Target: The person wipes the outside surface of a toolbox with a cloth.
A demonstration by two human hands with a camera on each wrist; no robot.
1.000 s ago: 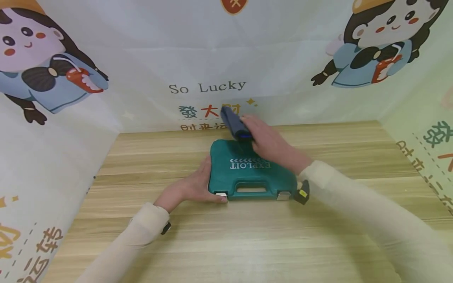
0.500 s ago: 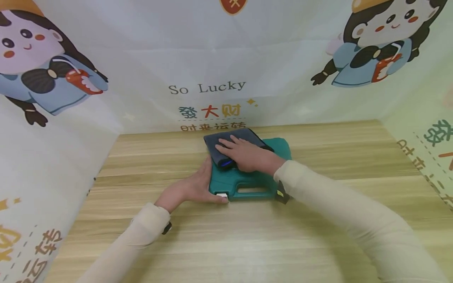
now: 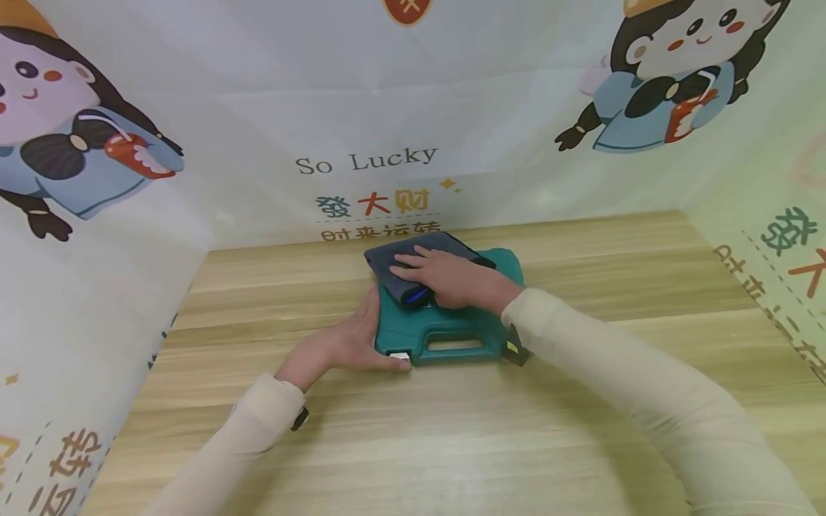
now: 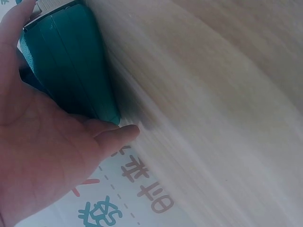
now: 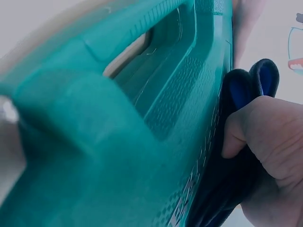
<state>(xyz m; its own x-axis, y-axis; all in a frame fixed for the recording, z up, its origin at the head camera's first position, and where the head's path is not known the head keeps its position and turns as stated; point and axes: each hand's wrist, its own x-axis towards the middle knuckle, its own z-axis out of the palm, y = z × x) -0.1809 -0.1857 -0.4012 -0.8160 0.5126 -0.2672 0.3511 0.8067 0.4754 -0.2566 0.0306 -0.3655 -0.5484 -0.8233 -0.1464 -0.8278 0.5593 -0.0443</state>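
A teal plastic carry case (image 3: 403, 330) lies flat on the wooden table, its handle towards the wearer. My left hand (image 3: 338, 344) steadies its left front corner, fingers along the side and thumb by the silver latch (image 3: 399, 356). In the left wrist view the fingertips (image 4: 128, 134) reach past the case's end. Across the upper left of the lid lies a folded dark blue-grey cloth (image 3: 390, 254) with black edging and bright blue inside. My right hand (image 3: 452, 278) rests spread on this cloth; the thumb presses it in the right wrist view. The lid lettering is mostly covered.
Printed white sheets (image 3: 258, 143) with cartoon figures and lettering enclose the table (image 3: 452, 444) at the back and both sides. A small black device (image 3: 514, 349) on the right wrist overlaps the case's front right corner in the head view.
The right hand has brought the cloth down from a raised, tilted position onto the lid and lies spread on it. The left hand stays at the corner; the head view has shifted slightly.
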